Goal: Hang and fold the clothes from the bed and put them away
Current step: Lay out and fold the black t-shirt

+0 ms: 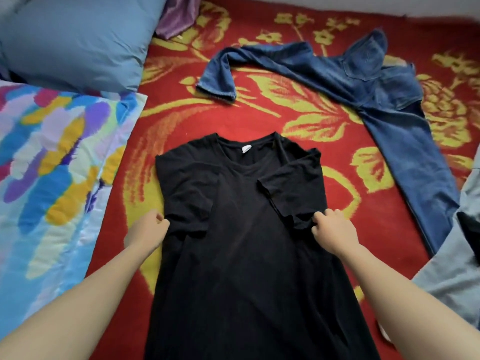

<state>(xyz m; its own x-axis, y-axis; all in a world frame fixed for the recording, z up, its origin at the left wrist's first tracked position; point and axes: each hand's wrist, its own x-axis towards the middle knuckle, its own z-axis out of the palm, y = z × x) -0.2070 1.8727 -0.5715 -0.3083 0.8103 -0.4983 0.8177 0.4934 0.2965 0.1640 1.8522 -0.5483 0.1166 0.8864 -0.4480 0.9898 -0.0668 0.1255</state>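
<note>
The black shirt (241, 229) lies flat near the jeans (376, 100), and the left hand (150, 229) and right hand (332, 232) pinch its sides, ready to fold it in half next.

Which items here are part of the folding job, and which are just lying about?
In the job: black shirt, gripped at its sides by the left hand and right hand; jeans; grey garment.
Lying about: pillow, quilt, purple cloth, red blanket.

matt black cloth shirt (241, 229), blue denim jeans (363, 81)
</note>
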